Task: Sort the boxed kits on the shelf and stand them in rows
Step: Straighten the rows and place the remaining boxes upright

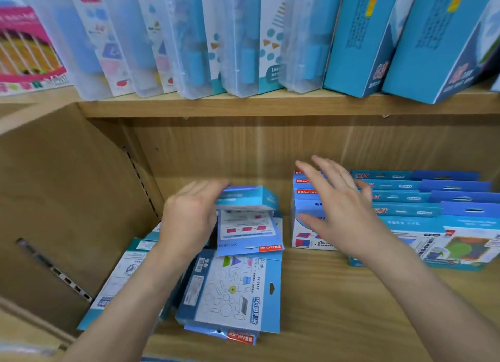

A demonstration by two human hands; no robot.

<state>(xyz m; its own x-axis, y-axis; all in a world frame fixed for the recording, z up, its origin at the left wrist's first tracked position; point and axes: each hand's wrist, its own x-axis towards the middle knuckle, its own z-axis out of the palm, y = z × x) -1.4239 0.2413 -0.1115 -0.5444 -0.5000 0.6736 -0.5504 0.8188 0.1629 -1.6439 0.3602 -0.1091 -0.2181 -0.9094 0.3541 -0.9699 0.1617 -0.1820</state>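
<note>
Boxed kit (pixel 247 199) clamped in left hand (pixel 189 215), right hand (pixel 335 207) spread open, flat box (pixel 238 291) marked "CY0157"

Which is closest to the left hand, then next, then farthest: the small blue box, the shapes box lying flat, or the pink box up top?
1. Small blue box: held in the left hand.
2. Shapes box: flat, just below.
3. Pink box: upper shelf, far left.
</note>
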